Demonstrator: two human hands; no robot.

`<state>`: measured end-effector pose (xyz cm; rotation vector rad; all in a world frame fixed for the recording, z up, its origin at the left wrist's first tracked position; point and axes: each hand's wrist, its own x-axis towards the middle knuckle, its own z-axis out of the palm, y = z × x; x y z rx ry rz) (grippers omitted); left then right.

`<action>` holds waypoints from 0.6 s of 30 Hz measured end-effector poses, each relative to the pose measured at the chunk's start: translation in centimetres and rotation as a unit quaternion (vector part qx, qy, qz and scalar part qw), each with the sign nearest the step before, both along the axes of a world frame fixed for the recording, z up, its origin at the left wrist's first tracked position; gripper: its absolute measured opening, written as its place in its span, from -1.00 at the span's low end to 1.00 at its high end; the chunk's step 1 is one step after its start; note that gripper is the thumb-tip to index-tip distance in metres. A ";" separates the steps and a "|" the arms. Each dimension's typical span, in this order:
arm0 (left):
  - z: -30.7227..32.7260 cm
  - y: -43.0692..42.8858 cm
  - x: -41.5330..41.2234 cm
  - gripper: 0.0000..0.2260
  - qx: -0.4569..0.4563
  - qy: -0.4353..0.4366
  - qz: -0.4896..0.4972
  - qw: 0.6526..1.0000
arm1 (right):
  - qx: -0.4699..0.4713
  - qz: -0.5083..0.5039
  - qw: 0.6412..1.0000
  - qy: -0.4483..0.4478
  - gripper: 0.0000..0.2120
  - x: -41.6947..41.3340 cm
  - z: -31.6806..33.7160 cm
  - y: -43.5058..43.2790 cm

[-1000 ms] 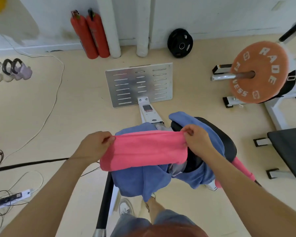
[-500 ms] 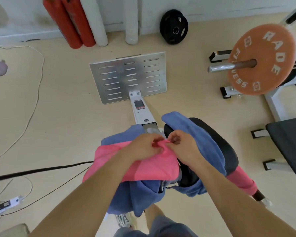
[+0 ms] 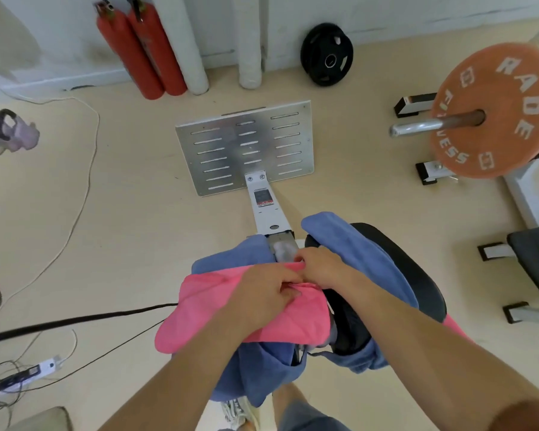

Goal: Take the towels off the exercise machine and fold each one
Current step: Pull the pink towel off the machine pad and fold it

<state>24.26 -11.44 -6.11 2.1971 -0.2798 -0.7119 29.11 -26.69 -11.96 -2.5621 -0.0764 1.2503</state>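
Above beige flooring [image 3: 122, 228], left hand [image 3: 262, 293] and right hand [image 3: 321, 265] pinch a pink towel [image 3: 199, 306].

Your floor [image 3: 137, 228] is pale beige. At upper centre it carries the exercise machine's slotted metal footplate [image 3: 246, 147]. A white beam [image 3: 269, 213] runs from the footplate down to the black seat [image 3: 417, 275]. A blue towel [image 3: 352, 244] drapes over the seat's left edge and across the beam; it may be one towel or two. The pink towel [image 3: 206, 306] overlaps it at lower centre. By the wall at the top stand two red fire extinguishers [image 3: 143, 51], and a black weight plate [image 3: 326, 54] leans there. A power strip [image 3: 28, 373] and a black cable [image 3: 75, 320] lie at lower left.
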 end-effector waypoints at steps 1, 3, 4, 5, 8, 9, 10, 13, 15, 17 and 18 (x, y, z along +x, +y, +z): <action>0.3 0.1 -0.2 -0.77 -0.001 -0.005 -0.004 1.000 | 0.003 -0.031 0.999 -0.011 -0.83 0.0 0.2 -0.1; 1.2 0.3 -0.7 -0.78 -0.008 -0.016 -0.004 1.000 | 0.008 -0.071 0.997 -0.033 -0.75 -0.1 1.0 -0.3; 1.7 0.4 -1.0 -0.82 -0.009 -0.024 -0.001 1.000 | 0.019 -0.082 0.995 -0.044 -0.74 -0.1 1.7 -0.4; 2.2 0.5 -1.4 -0.85 -0.002 -0.034 0.002 0.999 | 0.042 -0.101 0.993 -0.051 -0.72 -0.2 2.4 -0.5; 4.4 1.6 -2.2 -0.87 0.026 -0.053 0.029 0.998 | 0.163 -0.201 0.963 -0.081 -0.66 -1.2 6.2 0.3; 5.2 2.1 -2.5 -0.89 0.016 -0.045 0.054 0.997 | 0.209 -0.233 0.946 -0.086 -0.66 -1.9 7.7 0.8; 6.2 2.6 -2.7 -0.90 -0.008 -0.033 0.087 0.996 | 0.250 -0.255 0.929 -0.094 -0.71 -2.6 9.3 1.3; 9.8 4.7 -3.7 -0.76 -0.121 -0.044 0.192 0.973 | 0.328 -0.278 0.896 -0.112 -0.94 -4.4 14.4 3.8; 12.4 6.4 -4.5 -0.70 -0.168 -0.086 0.214 0.958 | 0.356 -0.262 0.886 -0.140 -0.88 -5.3 18.4 5.6; 15.1 8.2 -5.4 -0.75 -0.204 -0.133 0.230 0.942 | 0.384 -0.254 0.870 -0.174 -0.90 -6.2 22.5 7.2; 16.5 9.1 -5.8 -0.79 -0.220 -0.156 0.238 0.933 | 0.400 -0.247 0.863 -0.184 -0.90 -6.8 24.5 8.1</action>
